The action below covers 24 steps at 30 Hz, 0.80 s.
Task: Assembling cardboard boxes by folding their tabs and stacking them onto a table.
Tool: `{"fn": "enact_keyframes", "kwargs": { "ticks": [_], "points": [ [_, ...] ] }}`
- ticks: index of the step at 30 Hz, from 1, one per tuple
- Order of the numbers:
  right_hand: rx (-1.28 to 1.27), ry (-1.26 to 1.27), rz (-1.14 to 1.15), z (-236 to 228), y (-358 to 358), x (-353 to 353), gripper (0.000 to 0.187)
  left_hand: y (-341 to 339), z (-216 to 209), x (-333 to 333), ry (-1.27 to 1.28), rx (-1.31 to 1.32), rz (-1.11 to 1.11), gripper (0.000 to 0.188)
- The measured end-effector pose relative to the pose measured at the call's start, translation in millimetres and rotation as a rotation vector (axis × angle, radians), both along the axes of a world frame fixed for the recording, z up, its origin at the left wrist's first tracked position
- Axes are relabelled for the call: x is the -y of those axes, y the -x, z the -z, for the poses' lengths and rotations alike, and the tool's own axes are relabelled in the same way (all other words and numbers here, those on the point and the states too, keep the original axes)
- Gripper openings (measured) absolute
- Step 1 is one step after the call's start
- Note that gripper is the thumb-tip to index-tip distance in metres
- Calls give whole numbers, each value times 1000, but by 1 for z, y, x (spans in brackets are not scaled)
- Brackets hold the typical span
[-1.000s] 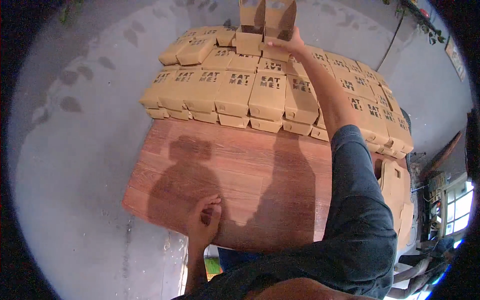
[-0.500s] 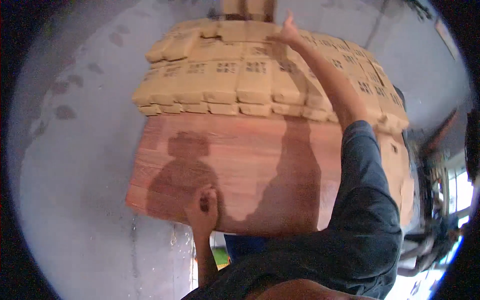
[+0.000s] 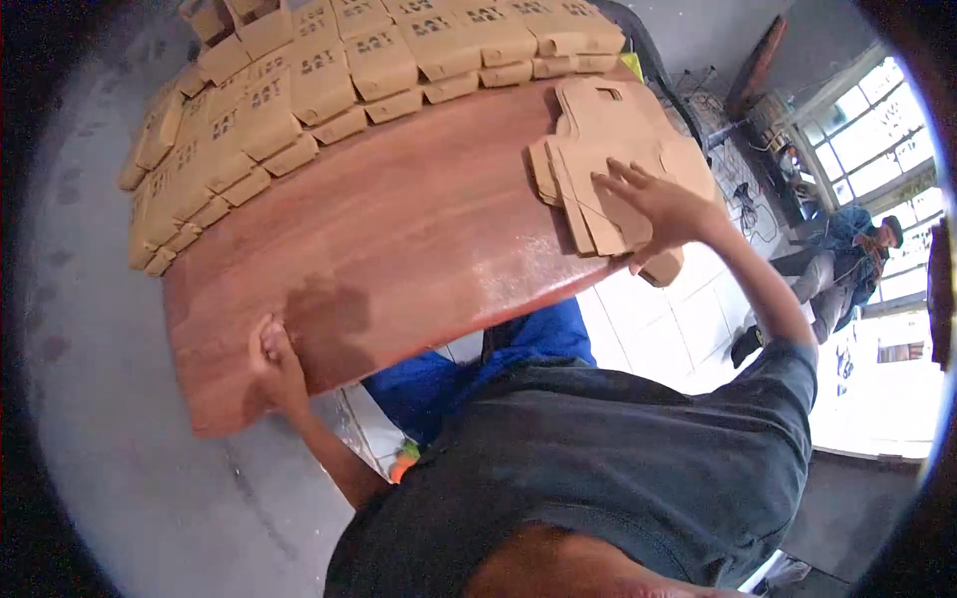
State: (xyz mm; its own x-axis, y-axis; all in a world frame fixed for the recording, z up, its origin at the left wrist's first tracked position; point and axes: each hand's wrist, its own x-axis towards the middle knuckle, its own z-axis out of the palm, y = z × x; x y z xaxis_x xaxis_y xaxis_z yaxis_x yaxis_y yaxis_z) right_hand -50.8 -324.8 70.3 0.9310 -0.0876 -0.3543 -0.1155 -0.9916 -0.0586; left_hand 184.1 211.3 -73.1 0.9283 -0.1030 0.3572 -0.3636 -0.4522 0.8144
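My right hand (image 3: 660, 209) is spread open over a stack of flat, unfolded brown cardboard box blanks (image 3: 618, 135) at the right end of the reddish wooden table (image 3: 399, 219). Its fingertips reach onto the top blank. At the table's left part, close to the near edge, my left hand (image 3: 276, 361) rests with its fingers curled in, and no object shows in it. Rows of folded brown cardboard boxes (image 3: 349, 75) with dark print stand stacked along the far side, well away from both hands.
A grey wall (image 3: 90, 299) borders the table's far and left sides. To the right, a seated person (image 3: 837, 269) is near bright windows (image 3: 867, 130), with cables (image 3: 743, 204) on the tiled floor. My blue-clad legs (image 3: 558, 334) are under the near edge.
My right hand has come back from atop the stacked boxes to the flat blanks on the right. The view has turned rightward. My left hand stays curled at the table's near left.
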Motion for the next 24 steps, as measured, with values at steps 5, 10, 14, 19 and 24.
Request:
{"fn": "enact_keyframes", "kwargs": {
  "ticks": [5,10,14,19,24],
  "points": [
    [120,-114,-64,12,32,4,107,13,-13,2,328,-41,60,28],
    [433,-97,-92,-14,42,5,38,53,-58,42,346,73,73,26],
    [1052,-292,105,-43,37,-21,18,118,-107,129,194,193,264,27],
    [1523,-1168,261,-60,20,-93,37,153,-163,206,-148,667,647,86],
    [1063,-2086,443,-51,-15,-164,45,155,-177,212,-105,655,534,98]
  ]
}}
